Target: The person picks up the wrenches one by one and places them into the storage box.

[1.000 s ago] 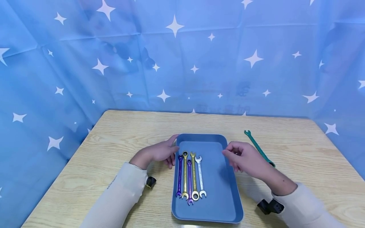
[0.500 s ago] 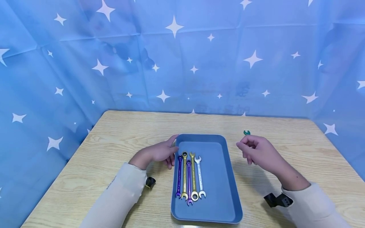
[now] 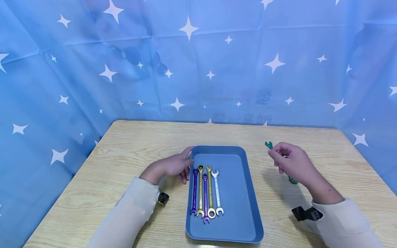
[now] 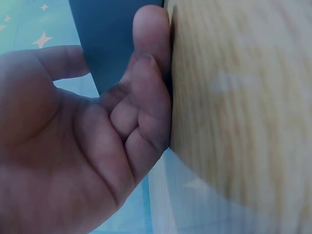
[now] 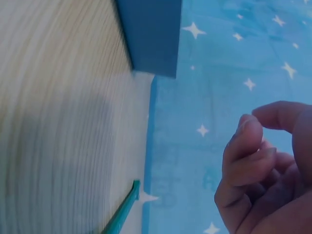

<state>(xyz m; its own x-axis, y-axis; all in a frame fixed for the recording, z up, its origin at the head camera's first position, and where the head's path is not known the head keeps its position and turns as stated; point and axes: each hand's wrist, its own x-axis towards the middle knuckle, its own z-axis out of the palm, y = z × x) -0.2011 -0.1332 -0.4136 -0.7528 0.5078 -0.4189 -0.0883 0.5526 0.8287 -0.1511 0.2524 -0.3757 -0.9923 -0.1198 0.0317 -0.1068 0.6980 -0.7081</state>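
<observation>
My left hand (image 3: 173, 166) holds the left wall of a blue-grey tray (image 3: 255, 213), its thumb over the rim and its fingers against the outside. Inside lie combination wrenches side by side: a purple wrench (image 3: 194, 191), a gold wrench (image 3: 201, 191), a second purple wrench (image 3: 205, 196), a second gold wrench (image 3: 210, 189) and a silver wrench (image 3: 217, 191). My right hand (image 3: 293, 163) hovers above a green wrench (image 3: 268, 144) on the table, hiding its middle. Its fingers are loosely curled with nothing between them; the right wrist view shows the green wrench (image 5: 122, 209) apart from them.
The wood-grain table (image 3: 149, 137) extends around the tray. A blue cloth with white stars (image 3: 217, 69) hangs behind the table and along its sides. Small black devices are strapped at both wrists, such as the right wrist camera (image 3: 307, 213).
My right hand has moved from the tray's right rim rightward and slightly away from me, to above the green wrench. My left hand, the tray and the wrenches have stayed in place.
</observation>
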